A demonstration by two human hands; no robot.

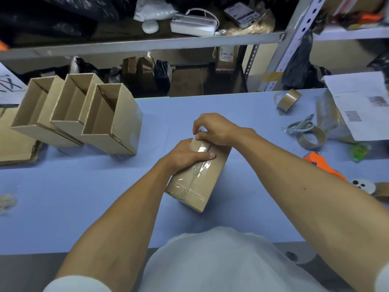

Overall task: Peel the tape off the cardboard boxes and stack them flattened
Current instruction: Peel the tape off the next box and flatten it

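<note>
Left of the sealed brown cardboard box [197, 178] on the blue table [84, 197], flattened brown cardboard sheets [14, 144] lie beside three open-topped brown cardboard boxes [80, 114], still unflattened. My left hand [185, 154] grips the sealed box's far end; my right hand [212, 129] pinches its clear tape strip [199, 163], so peeling looks barely begun.

Dim, soft light; wide-angle edge distortion.
</note>
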